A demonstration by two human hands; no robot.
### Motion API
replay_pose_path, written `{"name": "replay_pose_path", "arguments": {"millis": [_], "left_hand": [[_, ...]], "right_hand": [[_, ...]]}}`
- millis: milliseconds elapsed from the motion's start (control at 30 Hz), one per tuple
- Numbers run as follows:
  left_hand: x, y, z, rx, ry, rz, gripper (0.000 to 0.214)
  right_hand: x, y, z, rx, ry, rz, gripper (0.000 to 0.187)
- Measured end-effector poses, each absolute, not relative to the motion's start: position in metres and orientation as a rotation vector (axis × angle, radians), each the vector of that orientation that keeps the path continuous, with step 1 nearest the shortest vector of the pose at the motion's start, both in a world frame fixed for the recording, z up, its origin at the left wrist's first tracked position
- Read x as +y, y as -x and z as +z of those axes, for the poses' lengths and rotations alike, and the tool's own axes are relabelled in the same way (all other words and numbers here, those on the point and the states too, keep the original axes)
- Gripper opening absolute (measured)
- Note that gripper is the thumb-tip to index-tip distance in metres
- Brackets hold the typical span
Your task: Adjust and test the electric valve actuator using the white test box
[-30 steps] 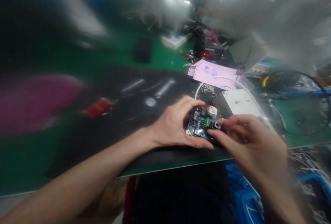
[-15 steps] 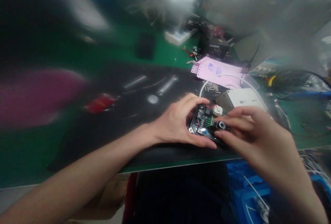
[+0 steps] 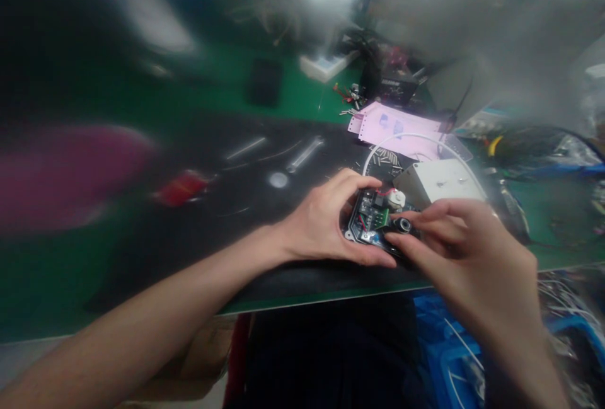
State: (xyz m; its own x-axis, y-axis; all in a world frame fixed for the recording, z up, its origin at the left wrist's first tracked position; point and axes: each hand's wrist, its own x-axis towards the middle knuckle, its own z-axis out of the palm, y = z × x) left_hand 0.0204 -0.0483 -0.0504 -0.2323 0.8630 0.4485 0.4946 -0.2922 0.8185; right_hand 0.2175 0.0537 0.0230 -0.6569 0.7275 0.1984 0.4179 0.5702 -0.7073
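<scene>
A small black housing with a circuit board point(image 3: 371, 223) lies on a black mat point(image 3: 246, 207) near the table's front edge. The board carries a green terminal block, red wires and a white round part. My left hand point(image 3: 326, 226) curls round the housing's left side, thumb along its near edge and fingers over its far edge. My right hand point(image 3: 454, 251) pinches a small black ring-shaped part point(image 3: 401, 226) at the housing's right side, thumb and forefinger closed on it.
A light grey box lid point(image 3: 437, 183) lies just behind the housing, ringed by a white cable point(image 3: 416, 139). Pink sheets point(image 3: 401, 128), several small pins, a black device point(image 3: 394, 84) and a white block point(image 3: 326, 65) sit further back. Blue bins point(image 3: 454, 358) stand below the table edge. A red object point(image 3: 182, 187) lies left.
My right hand has shifted slightly over the housing's right side, still pinching the black ring-shaped part. My left hand has kept its hold.
</scene>
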Motion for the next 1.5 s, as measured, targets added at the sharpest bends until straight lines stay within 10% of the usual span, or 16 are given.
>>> {"name": "replay_pose_path", "arguments": {"millis": [1500], "left_hand": [[-0.005,-0.008,-0.079,1.155,-0.933,1.567,0.071]], "right_hand": [[0.151,-0.18,0.014,-2.409,0.701,1.547,0.042]]}}
